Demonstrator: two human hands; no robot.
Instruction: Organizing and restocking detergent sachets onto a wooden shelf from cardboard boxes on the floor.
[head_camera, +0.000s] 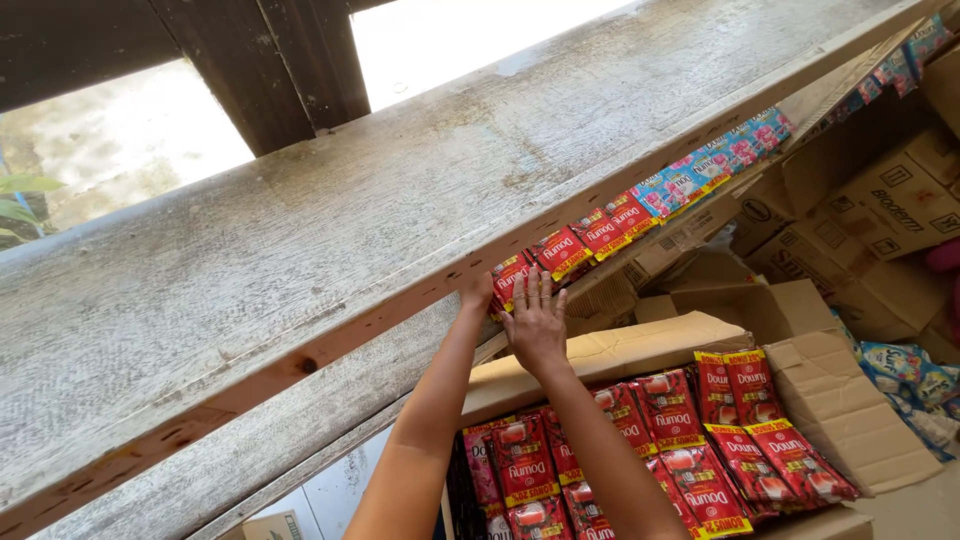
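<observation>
A strip of red sachets (578, 243) runs along the underside edge of a weathered wooden shelf plank (300, 240), followed further right by blue and pink sachets (722, 160). My left hand (477, 296) is raised to the strip's near end and pinches the first red sachet against the plank's edge. My right hand (536, 322) lies beside it, palm flat and fingers spread on that same sachet. Both forearms rise from the bottom of the view.
Below my arms an open cardboard box (610, 352) holds several strips of red sachets (700, 450). More cardboard boxes (890, 205) are stacked at the right, with blue packets (905, 375) beside them. Dark wooden beams (290, 60) cross above the shelf.
</observation>
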